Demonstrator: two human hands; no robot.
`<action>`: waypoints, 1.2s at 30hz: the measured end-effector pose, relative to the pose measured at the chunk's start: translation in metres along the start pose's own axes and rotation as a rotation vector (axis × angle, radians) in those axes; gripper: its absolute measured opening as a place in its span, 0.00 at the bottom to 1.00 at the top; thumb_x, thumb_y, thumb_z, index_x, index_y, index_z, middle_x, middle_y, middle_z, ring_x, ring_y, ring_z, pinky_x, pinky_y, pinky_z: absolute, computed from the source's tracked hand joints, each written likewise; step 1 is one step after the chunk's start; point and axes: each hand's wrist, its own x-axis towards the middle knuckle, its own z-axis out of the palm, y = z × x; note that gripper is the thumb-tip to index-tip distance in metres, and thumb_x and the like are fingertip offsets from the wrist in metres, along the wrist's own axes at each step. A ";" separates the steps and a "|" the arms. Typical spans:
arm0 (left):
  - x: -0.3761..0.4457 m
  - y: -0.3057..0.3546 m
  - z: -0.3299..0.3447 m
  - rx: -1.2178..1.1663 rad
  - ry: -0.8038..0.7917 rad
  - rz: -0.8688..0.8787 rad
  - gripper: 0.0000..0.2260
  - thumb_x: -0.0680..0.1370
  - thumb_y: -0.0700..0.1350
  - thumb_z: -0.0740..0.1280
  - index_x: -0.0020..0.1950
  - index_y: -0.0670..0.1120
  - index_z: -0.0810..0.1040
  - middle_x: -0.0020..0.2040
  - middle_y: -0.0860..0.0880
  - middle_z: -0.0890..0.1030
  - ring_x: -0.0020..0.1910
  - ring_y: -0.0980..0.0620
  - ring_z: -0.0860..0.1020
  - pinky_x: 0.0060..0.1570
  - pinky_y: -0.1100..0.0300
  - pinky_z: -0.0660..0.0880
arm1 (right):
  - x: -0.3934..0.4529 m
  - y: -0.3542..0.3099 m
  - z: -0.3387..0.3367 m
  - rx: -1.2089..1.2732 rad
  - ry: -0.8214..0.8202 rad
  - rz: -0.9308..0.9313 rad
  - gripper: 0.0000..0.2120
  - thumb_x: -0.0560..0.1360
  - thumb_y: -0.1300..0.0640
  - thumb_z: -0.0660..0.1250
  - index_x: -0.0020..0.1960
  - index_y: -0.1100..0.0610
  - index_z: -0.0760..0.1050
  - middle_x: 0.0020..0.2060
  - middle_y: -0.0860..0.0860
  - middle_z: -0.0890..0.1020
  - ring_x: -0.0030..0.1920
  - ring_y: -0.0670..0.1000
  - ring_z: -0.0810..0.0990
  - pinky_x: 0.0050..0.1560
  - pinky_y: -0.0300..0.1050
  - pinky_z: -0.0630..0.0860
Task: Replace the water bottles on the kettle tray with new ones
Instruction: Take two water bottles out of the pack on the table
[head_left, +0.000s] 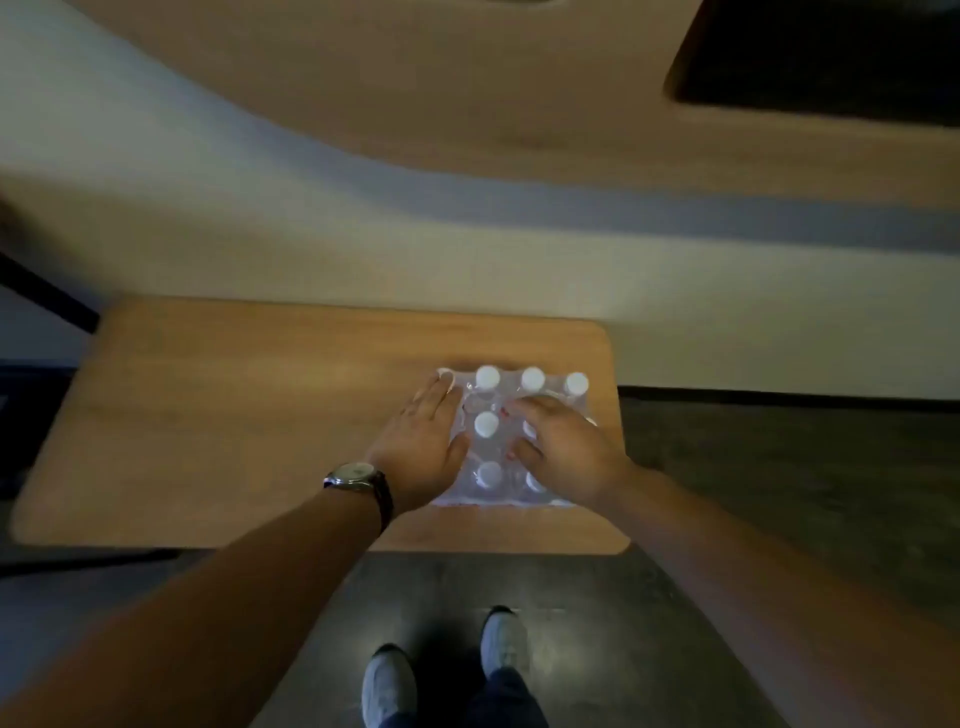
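A shrink-wrapped pack of water bottles (491, 410) with white caps stands on the right part of a low wooden table (234, 415). My left hand (423, 447), with a watch on its wrist, lies flat against the pack's left side, fingers together. On top of the pack to the right, my right hand (558, 449) has its fingers curled over one bottle; whether it grips that bottle or only the wrap is hard to tell. No kettle tray is in view.
The table's front edge is near my feet (447, 670) on the dark floor. A white wall runs behind the table, with a wooden shelf (519, 104) above it. A dark frame (47, 296) stands at the far left.
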 end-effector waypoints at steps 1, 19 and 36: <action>0.005 -0.004 0.010 -0.006 0.019 -0.002 0.30 0.84 0.52 0.56 0.81 0.38 0.54 0.82 0.40 0.53 0.81 0.44 0.50 0.77 0.54 0.45 | 0.009 0.006 0.009 -0.002 -0.017 0.014 0.20 0.77 0.60 0.65 0.68 0.60 0.70 0.65 0.58 0.76 0.63 0.57 0.73 0.63 0.47 0.66; 0.010 -0.022 0.044 -0.118 0.098 0.087 0.30 0.80 0.45 0.53 0.78 0.29 0.55 0.80 0.32 0.53 0.80 0.35 0.50 0.78 0.40 0.54 | 0.055 0.010 0.033 -0.084 -0.118 0.017 0.17 0.76 0.51 0.70 0.59 0.60 0.71 0.53 0.57 0.80 0.53 0.56 0.77 0.50 0.50 0.72; 0.007 0.051 -0.025 -1.108 0.114 -0.387 0.33 0.62 0.59 0.81 0.63 0.48 0.80 0.52 0.50 0.87 0.49 0.53 0.87 0.50 0.53 0.84 | 0.074 -0.031 -0.072 0.588 0.364 0.141 0.24 0.79 0.39 0.59 0.49 0.61 0.79 0.41 0.52 0.86 0.42 0.49 0.84 0.45 0.47 0.79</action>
